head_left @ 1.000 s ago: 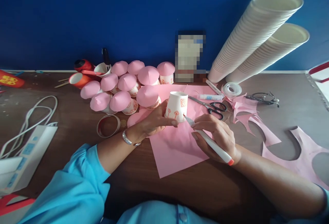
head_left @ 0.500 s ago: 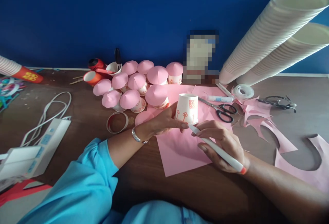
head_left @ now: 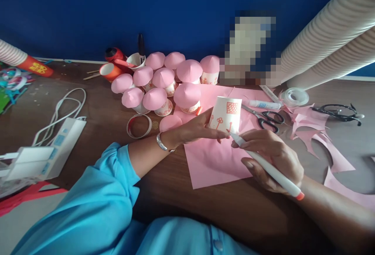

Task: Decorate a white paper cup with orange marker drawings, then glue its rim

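Observation:
My left hand [head_left: 196,130] grips an upturned white paper cup [head_left: 227,112] with orange drawings on its side. It holds the cup tilted over a pink paper sheet [head_left: 211,161]. My right hand [head_left: 271,157] is closed round a white marker with an orange end [head_left: 269,169]. The marker's tip touches the lower edge of the cup. Just behind the cup stands a cluster of several pink-capped cups [head_left: 164,83].
Black scissors [head_left: 268,116], a glue tube [head_left: 260,104] and a tape roll [head_left: 294,97] lie right of the cup, with pink paper scraps [head_left: 319,134] beyond. Two tall stacks of paper cups [head_left: 328,40] lean at the back right. A power strip with cable [head_left: 47,149] lies at the left.
The view has shifted, so everything sits further right and the cup stacks look closer. My left hand has tilted the cup a little, and the marker tip stays at its lower edge.

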`<state>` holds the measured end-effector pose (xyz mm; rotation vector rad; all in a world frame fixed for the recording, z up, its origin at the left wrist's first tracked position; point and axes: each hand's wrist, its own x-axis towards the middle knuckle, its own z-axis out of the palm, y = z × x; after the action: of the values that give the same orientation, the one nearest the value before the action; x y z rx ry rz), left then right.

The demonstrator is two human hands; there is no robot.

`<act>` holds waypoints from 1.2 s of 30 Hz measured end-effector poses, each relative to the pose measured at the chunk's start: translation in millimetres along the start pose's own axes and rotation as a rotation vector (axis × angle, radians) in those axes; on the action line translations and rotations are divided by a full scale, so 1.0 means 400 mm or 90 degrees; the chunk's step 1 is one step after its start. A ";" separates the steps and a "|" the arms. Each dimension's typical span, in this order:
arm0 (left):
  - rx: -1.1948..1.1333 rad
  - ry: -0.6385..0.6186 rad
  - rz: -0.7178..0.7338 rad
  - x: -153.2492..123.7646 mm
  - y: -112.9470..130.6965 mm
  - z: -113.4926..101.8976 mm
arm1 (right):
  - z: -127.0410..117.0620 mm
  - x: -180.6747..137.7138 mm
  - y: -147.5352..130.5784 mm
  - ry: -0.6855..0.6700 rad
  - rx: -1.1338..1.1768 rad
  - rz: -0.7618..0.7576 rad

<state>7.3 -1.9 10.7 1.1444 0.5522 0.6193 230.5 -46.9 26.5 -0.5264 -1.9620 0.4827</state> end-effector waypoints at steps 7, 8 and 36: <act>0.045 0.067 0.018 -0.004 0.033 0.022 | -0.009 0.024 0.002 0.054 -0.100 0.000; 0.056 0.068 0.008 -0.003 0.033 0.024 | -0.009 0.025 0.005 0.061 -0.115 0.006; -0.002 0.074 -0.017 0.002 -0.002 0.008 | -0.010 0.028 0.018 0.040 -0.127 -0.016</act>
<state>10.1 -3.7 10.7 1.1012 0.6645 0.6655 230.8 -34.2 32.6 -0.6343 -1.9654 0.2522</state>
